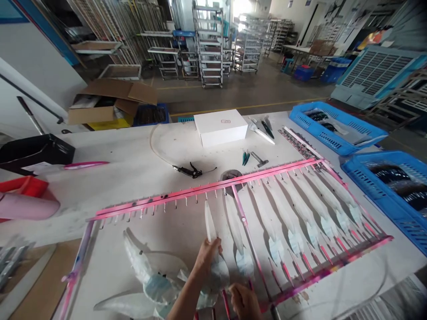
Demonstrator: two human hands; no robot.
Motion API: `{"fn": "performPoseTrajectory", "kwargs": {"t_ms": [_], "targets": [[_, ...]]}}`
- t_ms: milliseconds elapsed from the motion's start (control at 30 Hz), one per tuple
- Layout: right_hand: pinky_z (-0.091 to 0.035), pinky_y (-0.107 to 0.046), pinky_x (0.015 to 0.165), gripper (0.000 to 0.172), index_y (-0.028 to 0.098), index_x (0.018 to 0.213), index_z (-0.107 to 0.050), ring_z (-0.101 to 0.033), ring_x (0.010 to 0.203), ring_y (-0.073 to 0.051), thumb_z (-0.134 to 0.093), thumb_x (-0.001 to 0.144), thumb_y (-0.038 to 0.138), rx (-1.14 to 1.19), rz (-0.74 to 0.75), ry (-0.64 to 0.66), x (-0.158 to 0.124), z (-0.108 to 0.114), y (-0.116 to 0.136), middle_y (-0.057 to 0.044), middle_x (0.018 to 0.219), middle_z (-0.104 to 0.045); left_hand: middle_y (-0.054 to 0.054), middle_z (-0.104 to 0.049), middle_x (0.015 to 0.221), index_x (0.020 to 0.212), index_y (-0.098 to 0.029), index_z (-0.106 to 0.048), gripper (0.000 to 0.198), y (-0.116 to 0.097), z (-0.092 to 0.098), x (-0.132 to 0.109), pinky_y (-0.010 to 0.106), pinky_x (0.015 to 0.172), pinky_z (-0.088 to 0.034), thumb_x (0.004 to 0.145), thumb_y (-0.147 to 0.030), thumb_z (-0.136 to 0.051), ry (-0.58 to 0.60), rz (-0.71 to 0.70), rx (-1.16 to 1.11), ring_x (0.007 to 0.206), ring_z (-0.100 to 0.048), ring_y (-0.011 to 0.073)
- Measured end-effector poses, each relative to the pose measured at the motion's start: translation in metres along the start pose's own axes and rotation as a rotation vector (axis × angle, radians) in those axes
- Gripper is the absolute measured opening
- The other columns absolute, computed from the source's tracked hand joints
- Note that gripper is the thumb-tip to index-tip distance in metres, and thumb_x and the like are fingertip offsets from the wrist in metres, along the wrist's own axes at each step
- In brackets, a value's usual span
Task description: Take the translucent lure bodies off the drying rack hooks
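My left hand (pixel 207 258) is closed round a long, pale, blade-shaped piece (pixel 209 222) with a film-wrapped lower end. Its narrow tip lies at a hook on the pink rack's upper bar (pixel 180 194). My right hand (pixel 245 301) is curled beside the wrapped end and a red peg (pixel 226 302); what its fingers hold, if anything, is hidden. A similar piece (pixel 235 224) lies just right of my left hand, in line with the hooks. Several more pieces (pixel 287 209) fill the rack's right section. Loose wrapped pieces (pixel 160 284) are heaped left of my forearm.
An air blow gun (pixel 188 171) with a hose lies beyond the rack. Behind it are a white box (pixel 220 127), pliers (pixel 246 158) and a small hammer-like tool (pixel 259 159). Blue crates (pixel 336 126) line the right edge. A pink cylinder (pixel 28 206) is at left.
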State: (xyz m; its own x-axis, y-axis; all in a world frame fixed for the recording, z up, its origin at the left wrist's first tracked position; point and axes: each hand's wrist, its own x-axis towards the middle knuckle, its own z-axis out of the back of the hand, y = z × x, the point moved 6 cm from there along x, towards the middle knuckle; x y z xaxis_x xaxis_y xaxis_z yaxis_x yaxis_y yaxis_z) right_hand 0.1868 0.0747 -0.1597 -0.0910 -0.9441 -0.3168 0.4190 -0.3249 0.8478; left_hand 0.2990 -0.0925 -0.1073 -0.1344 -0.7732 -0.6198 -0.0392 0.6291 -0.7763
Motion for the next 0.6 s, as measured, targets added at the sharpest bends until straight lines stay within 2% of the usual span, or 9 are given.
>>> {"fn": "performPoseTrajectory", "kwargs": {"t_ms": [133, 200, 233, 300, 367, 433, 467, 533, 600], "targets": [[-0.046, -0.036, 0.058, 0.051, 0.024, 0.066, -0.049, -0.054, 0.052, -0.023, -0.021, 0.097, 0.054, -0.022, 0.054, -0.003, 0.000, 0.006, 0.018, -0.003, 0.056, -0.051, 0.002, -0.052, 0.053, 0.049, -0.017, -0.056, 0.029, -0.014, -0.007, -0.005, 0.028, 0.050, -0.033, 0.067, -0.039, -0.064, 0.053, -0.054, 0.095, 0.049, -0.043, 0.0139], [-0.047, -0.037, 0.058, 0.053, 0.024, 0.066, -0.052, -0.057, 0.054, -0.024, -0.021, 0.098, 0.053, -0.055, 0.066, -0.006, 0.000, 0.012, 0.027, -0.005, 0.057, -0.055, 0.003, -0.057, 0.058, 0.061, -0.016, -0.064, 0.025, -0.027, -0.004, -0.013, 0.029, 0.054, -0.038, 0.067, -0.039, -0.066, 0.061, -0.105, 0.155, 0.054, -0.049, 0.0163], [-0.048, -0.037, 0.058, 0.054, 0.024, 0.068, -0.055, -0.059, 0.055, -0.025, -0.020, 0.098, 0.052, -0.066, 0.068, -0.005, -0.001, 0.015, 0.030, -0.006, 0.058, -0.057, 0.005, -0.061, 0.063, 0.073, -0.015, -0.069, 0.025, -0.035, 0.002, -0.020, 0.030, 0.058, -0.042, 0.066, -0.039, -0.069, 0.044, -0.143, 0.210, 0.060, -0.053, 0.0188], [-0.052, -0.037, 0.059, 0.055, 0.023, 0.077, -0.063, -0.064, 0.058, -0.027, -0.021, 0.099, 0.051, -0.057, 0.079, -0.002, -0.003, 0.021, 0.034, -0.009, 0.064, -0.064, 0.010, -0.070, 0.085, 0.103, -0.016, -0.072, 0.043, -0.052, 0.020, -0.041, 0.035, 0.073, -0.049, 0.064, -0.033, -0.074, 0.033, -0.253, 0.376, 0.079, -0.062, 0.0260], [-0.057, -0.036, 0.068, 0.052, 0.020, 0.092, -0.069, -0.070, 0.072, -0.028, -0.025, 0.100, 0.047, -0.051, 0.134, -0.024, -0.005, 0.026, 0.039, -0.013, 0.080, -0.072, 0.013, -0.068, 0.116, 0.125, -0.024, -0.066, 0.066, -0.060, 0.045, -0.073, 0.043, 0.095, -0.046, 0.060, -0.022, -0.077, 0.110, -0.389, 0.597, 0.108, -0.060, 0.0331], [-0.058, -0.037, 0.080, 0.044, 0.017, 0.106, -0.069, -0.071, 0.089, -0.028, -0.032, 0.099, 0.041, -0.112, 0.253, -0.038, -0.007, 0.028, 0.055, -0.015, 0.097, -0.074, 0.010, -0.059, 0.136, 0.131, -0.036, -0.061, 0.078, -0.048, 0.075, -0.106, 0.050, 0.109, -0.036, 0.058, -0.012, -0.075, 0.238, -0.481, 0.875, 0.127, -0.049, 0.0367], [-0.057, -0.038, 0.086, 0.040, 0.016, 0.112, -0.068, -0.070, 0.097, -0.029, -0.037, 0.097, 0.036, -0.172, 0.319, -0.021, -0.008, 0.026, 0.068, -0.015, 0.105, -0.073, 0.008, -0.056, 0.140, 0.132, -0.039, -0.059, 0.084, -0.036, 0.093, -0.119, 0.055, 0.111, -0.032, 0.056, -0.007, -0.072, 0.247, -0.497, 1.041, 0.132, -0.044, 0.0385], [-0.055, -0.040, 0.093, 0.036, 0.015, 0.120, -0.065, -0.065, 0.107, -0.030, -0.048, 0.090, 0.025, -0.322, 0.399, 0.079, -0.006, 0.013, 0.097, -0.014, 0.115, -0.070, 0.008, -0.052, 0.146, 0.137, -0.038, -0.053, 0.095, -0.008, 0.125, -0.134, 0.059, 0.114, -0.027, 0.053, 0.004, -0.061, 0.174, -0.553, 1.351, 0.137, -0.038, 0.0385], [-0.052, -0.039, 0.097, 0.045, 0.015, 0.125, -0.063, -0.062, 0.111, -0.030, -0.055, 0.080, 0.013, -0.495, 0.362, 0.217, -0.001, -0.004, 0.123, -0.012, 0.121, -0.067, 0.008, -0.054, 0.143, 0.137, -0.037, -0.053, 0.092, 0.016, 0.143, -0.138, 0.057, 0.115, -0.026, 0.059, 0.011, -0.052, 0.055, -0.686, 1.562, 0.137, -0.040, 0.0334]]}}
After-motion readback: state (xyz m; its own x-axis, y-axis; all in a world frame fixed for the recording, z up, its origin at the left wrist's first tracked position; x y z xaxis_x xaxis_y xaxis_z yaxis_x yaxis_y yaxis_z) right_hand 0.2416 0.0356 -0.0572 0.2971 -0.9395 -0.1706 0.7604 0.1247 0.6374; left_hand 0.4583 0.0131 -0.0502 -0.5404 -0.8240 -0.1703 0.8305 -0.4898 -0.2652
